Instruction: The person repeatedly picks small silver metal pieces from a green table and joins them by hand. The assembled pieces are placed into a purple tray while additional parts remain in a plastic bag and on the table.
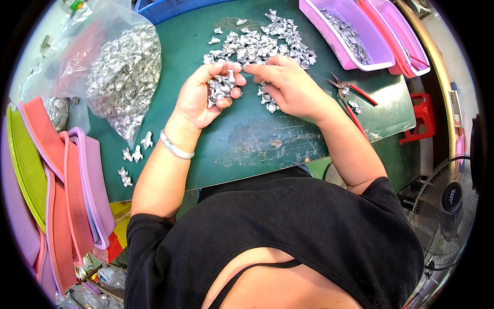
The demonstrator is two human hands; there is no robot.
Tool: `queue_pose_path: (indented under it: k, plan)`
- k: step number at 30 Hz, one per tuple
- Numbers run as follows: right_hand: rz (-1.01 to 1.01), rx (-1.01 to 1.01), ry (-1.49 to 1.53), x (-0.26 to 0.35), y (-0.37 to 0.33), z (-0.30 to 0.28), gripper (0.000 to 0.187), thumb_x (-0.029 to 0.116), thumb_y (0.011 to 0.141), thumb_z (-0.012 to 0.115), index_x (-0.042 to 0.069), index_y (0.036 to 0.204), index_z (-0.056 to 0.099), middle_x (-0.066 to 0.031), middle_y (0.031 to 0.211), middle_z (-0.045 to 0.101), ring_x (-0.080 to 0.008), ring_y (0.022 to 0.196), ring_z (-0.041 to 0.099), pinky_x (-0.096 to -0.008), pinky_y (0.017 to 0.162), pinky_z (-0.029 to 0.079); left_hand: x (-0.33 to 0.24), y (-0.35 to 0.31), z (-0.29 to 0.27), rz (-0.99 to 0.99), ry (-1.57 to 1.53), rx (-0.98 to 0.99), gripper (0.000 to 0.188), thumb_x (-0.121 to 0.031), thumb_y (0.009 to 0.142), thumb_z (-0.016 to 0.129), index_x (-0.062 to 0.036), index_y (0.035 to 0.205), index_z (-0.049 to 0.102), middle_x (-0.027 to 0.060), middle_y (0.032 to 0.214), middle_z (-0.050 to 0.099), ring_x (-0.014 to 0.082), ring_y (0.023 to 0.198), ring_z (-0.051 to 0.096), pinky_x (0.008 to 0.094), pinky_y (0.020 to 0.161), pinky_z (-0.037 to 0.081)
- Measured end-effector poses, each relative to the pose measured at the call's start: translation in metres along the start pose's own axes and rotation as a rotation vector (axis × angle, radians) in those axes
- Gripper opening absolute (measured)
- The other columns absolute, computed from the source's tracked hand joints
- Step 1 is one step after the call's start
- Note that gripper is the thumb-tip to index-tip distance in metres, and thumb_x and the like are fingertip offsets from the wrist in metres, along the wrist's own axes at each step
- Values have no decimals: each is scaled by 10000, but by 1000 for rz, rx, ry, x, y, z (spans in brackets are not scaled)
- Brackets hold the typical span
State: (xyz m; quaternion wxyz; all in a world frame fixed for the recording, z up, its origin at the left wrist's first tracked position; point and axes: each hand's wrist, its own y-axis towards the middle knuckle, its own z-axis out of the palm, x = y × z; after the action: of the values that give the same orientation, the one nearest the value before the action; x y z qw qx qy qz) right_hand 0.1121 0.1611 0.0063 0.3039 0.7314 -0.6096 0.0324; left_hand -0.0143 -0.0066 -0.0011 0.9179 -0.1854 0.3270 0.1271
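Note:
My left hand (198, 95) is cupped, palm up, its fingers curled round several small silver metal castings (221, 88). To its right my right hand (293, 87) reaches in with the index finger stretched out, its tip close to the left fingertips. The right thumb stands apart from that finger, and I make out nothing between them. Below the right thumb lie a few more castings (268, 103), partly covered by the hand. Just beyond both hands spreads a loose pile of the same castings (257, 44) on the green tabletop (257, 139).
A clear plastic bag (126, 72) full of castings stands at the left. Loose castings (136, 153) lie near it. Red-handled pliers (350, 95) rest at the right. Purple baskets (339, 31) stand at the far right; stacked baskets (67, 190) and a fan (447, 201) flank me.

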Motion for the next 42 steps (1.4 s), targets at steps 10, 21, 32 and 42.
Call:
queue_pose_path:
  k: [10,21,32,42]
  plan:
    - [222,-91,517,-1,0,6,416,-15,751,579,56,1154,500,-44,766,593,-143,769,547,-270,721,429,4,-1,4,22,240,-119,157,-197,852,536,-40,852,542,48,701,524,115,584,523,155,378,350]
    - [208,-179,719,6,2,7,414,-16,781,571,19,1182,476,-11,777,617,-71,751,565,-226,726,441,11,-6,20,-44,574,-154,185,-230,803,588,-45,797,598,-14,644,514,70,538,494,172,415,320]
    - [242,-153,902,6,1,5,443,-50,809,491,21,1239,413,-47,864,614,-88,854,556,-237,781,428,8,-5,18,-85,326,-183,196,-182,842,536,9,799,545,35,622,519,98,511,493,158,347,318]
    - [222,-127,944,7,0,6,546,-51,767,551,43,1272,368,-56,905,608,-105,862,553,-254,792,427,7,-4,14,-143,171,-167,200,-194,855,519,-6,787,522,40,649,501,102,527,478,159,350,324]
